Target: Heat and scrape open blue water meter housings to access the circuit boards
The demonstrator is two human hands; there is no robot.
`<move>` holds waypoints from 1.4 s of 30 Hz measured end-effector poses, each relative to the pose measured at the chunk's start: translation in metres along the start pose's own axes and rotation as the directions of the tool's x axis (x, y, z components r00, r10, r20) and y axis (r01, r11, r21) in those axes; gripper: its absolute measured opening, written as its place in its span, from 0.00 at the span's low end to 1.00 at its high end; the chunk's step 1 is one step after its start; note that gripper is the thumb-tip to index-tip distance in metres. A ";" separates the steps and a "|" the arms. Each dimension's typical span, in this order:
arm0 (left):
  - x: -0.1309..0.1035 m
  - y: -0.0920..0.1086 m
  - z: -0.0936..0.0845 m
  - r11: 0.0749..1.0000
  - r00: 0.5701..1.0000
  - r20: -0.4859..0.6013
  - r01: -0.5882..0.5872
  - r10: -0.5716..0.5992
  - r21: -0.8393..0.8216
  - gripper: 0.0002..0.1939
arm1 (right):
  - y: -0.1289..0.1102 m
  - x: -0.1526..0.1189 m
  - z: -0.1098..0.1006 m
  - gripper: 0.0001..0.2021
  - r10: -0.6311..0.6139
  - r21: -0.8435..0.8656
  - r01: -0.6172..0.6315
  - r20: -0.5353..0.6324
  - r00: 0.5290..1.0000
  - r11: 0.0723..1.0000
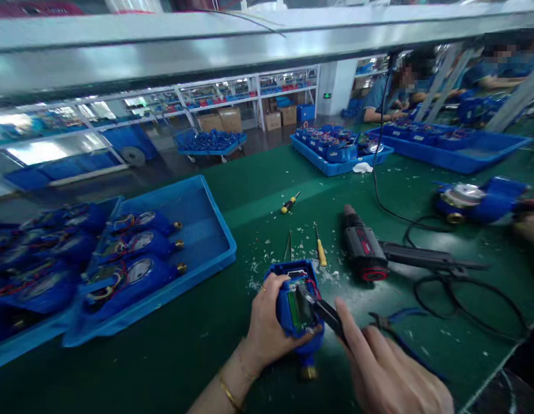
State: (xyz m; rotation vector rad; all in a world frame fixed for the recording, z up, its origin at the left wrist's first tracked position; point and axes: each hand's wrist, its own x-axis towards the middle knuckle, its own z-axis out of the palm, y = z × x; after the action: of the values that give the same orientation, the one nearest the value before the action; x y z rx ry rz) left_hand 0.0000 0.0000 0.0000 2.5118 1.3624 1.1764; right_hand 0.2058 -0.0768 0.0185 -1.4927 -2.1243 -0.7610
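Observation:
My left hand (264, 322) is wrapped around a blue water meter (288, 313) on the green bench, with its box open and a circuit board, a small screen and red wires showing inside. A brass fitting (308, 372) points toward me. My right hand (387, 362) grips a black-handled tool (331, 317), whose metal tip touches the upper part of the open box; its exact kind is unclear. Just beyond the meter lie tweezers (288, 246) and a yellow-handled screwdriver (321, 252). Pliers (383, 322) rest beside my right hand.
A heat gun (365, 247) with a looping black cord lies to the right, near another meter (469, 198) and a person's hand. Left stands a blue tray (210, 213) of meters. Farther off are a yellow-black screwdriver (289, 203), white scraps, and a filled tray (327, 165).

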 end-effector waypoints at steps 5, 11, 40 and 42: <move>-0.001 -0.001 0.003 1.000 0.999 -0.025 0.024 -0.025 -0.010 0.38 | -0.016 -0.004 0.006 0.20 0.103 -0.001 -0.103 0.029 0.994 0.995; -0.001 0.002 0.005 0.997 0.994 -0.080 0.078 -0.079 -0.020 0.38 | -0.026 -0.002 0.023 0.20 0.179 0.078 -0.172 -0.090 0.980 0.982; -0.003 0.015 0.011 0.949 0.958 -0.106 0.241 -0.265 -0.202 0.40 | -0.001 0.001 0.029 0.24 0.231 0.236 -0.215 -0.039 0.972 0.948; -0.002 0.014 0.009 0.950 0.962 -0.103 0.227 -0.253 -0.214 0.40 | 0.015 0.003 0.027 0.23 0.189 0.357 -0.166 -0.029 0.982 0.919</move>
State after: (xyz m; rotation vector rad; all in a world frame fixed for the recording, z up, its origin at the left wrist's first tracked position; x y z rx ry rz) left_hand 0.0154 -0.0074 -0.0026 2.0970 1.4469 1.3658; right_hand 0.2184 -0.0535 0.0029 -1.4181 -1.9205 -0.3319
